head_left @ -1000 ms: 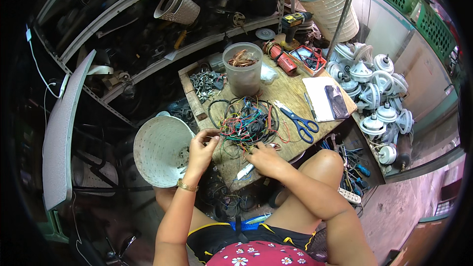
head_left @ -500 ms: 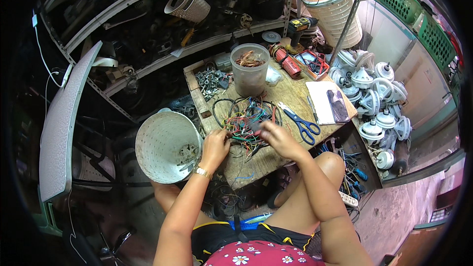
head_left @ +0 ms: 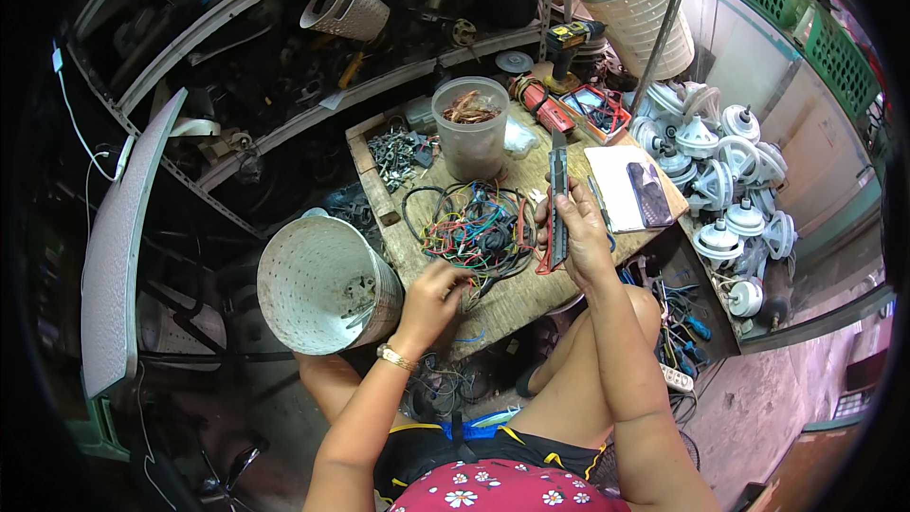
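Observation:
In my right hand (head_left: 580,228) I grip a dark snap-off utility knife (head_left: 558,204), its blade pointing up and away from me. Something red shows just below the knife; I cannot make out what it is. At the near side of a tangled pile of coloured wires (head_left: 479,232), my left hand (head_left: 431,301) is closed, thumb and fingers pinched together. Whatever lies between those fingertips is too small to name. The blue-handled scissors are mostly covered by my right hand. A short blue wire (head_left: 471,338) lies near the board's front edge.
On the wooden board (head_left: 512,299) stand a clear tub (head_left: 471,142) of copper scraps and a heap of metal bits (head_left: 400,154). A red power tool (head_left: 543,104), notebook (head_left: 607,180) and dark phone (head_left: 648,194) lie right. A white basket (head_left: 318,284) leans left; white motor parts (head_left: 735,180) pile up far right.
My right hand has risen from the wires and moved right, now with the utility knife upright in it. My left hand has shifted slightly right and nearer to me.

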Tool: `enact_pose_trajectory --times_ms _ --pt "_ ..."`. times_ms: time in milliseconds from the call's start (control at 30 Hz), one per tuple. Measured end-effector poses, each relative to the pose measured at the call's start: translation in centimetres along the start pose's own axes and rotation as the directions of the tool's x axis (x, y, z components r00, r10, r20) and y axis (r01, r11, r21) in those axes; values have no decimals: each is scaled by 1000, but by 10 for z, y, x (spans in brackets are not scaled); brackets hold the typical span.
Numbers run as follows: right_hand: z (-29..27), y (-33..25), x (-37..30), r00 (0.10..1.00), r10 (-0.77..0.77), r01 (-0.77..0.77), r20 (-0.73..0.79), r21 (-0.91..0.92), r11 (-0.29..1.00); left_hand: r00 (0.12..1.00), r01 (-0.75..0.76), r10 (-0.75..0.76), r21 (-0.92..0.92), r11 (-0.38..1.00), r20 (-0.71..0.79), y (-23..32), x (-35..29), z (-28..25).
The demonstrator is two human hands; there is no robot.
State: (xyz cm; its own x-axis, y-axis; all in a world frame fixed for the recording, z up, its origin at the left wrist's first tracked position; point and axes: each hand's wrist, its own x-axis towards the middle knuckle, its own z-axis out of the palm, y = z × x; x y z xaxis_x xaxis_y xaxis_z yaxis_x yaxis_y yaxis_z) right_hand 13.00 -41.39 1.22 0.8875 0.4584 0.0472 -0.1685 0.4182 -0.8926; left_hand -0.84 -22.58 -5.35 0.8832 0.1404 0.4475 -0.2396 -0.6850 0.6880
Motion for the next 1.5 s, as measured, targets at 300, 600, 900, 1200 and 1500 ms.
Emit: enact_pose_trajectory --times_ms 300,600,900,1200,1500 --pt "-2 7 1 997 67 -68 -22 -41 997 985 171 -160 281 944 -62 -18 -2 27" --pt "21 37 -13 975 220 -204 38 -250 946 946 314 -280 243 918 -166 -7 7 12" --pt "28 48 -15 935 354 -355 31 94 930 841 529 -521 21 848 -143 -18 -17 15" --pt "19 101 -8 986 -46 118 161 -474 873 785 488 -605 -734 473 132 -13 2 3" --pt "23 43 0 976 -48 180 211 -665 725 975 222 -221 -194 956 26 -28 19 -8"
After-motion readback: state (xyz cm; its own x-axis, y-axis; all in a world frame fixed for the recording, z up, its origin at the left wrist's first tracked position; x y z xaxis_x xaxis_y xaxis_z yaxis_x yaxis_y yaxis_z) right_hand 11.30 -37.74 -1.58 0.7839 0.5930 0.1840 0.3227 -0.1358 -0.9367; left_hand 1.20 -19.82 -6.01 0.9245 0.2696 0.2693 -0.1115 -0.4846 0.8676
